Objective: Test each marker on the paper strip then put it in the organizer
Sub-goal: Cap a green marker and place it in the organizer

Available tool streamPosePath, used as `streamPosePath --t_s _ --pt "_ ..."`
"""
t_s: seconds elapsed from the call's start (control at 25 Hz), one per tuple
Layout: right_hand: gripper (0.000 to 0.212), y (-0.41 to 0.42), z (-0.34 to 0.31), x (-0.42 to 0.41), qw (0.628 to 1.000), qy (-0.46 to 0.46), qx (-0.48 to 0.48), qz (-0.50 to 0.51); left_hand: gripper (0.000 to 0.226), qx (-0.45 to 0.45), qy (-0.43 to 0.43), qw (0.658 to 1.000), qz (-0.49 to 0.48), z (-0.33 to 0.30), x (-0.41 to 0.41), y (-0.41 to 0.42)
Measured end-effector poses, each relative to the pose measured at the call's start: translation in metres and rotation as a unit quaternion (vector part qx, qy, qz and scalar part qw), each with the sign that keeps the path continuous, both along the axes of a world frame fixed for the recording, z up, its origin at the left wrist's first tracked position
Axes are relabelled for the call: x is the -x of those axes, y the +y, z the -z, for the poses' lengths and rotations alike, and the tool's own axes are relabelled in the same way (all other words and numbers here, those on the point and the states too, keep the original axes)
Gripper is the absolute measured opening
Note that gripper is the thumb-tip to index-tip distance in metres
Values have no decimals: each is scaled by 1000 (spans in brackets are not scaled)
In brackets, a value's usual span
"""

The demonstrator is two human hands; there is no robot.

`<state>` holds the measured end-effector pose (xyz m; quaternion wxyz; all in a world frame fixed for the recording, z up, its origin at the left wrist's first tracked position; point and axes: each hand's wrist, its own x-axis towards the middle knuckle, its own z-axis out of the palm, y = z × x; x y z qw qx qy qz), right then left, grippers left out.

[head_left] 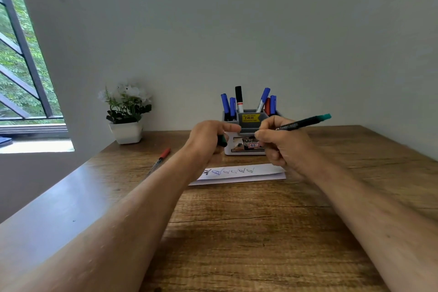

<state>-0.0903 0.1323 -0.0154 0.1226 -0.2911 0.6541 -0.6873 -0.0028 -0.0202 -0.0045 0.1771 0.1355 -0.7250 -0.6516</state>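
My right hand (282,142) grips a dark marker with a teal end (305,122), its body slanting up to the right. A green cap (222,141) sits in the closed fingers of my left hand (208,136), just left of the marker's tip. Both hands hover above the white paper strip (239,173), which carries several pen marks. Behind them stands the grey and white organizer (248,125) with several blue markers, a black one and a red one upright in it. A red pen (161,157) lies on the table to the left.
A white pot with white flowers (126,114) stands at the back left of the wooden table (237,232). A window (21,66) is on the left, and a plain wall rises right behind the organizer.
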Motion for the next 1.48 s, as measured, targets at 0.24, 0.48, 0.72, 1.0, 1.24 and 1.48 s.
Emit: streamPosePath --t_s 0.24,0.48,0.72,1.0,1.24,1.48 --pt "14 0 2 -4 997 -5 62 -42 35 -156 30 986 -40 1 1 6" --pt "7 -2 0 -5 996 -7 77 -50 32 -176 45 980 -80 2 3 11" --pt "8 -5 2 -4 998 10 55 -29 26 -162 58 983 -67 6 5 21" --pt "15 -3 0 -8 998 28 58 -18 26 -219 92 968 -85 10 5 9" --pt "13 -3 0 -11 998 35 50 -9 30 -249 101 955 -128 10 7 5" --pt "8 -5 7 -14 948 275 -127 101 36 -254 129 943 -174 11 9 -3"
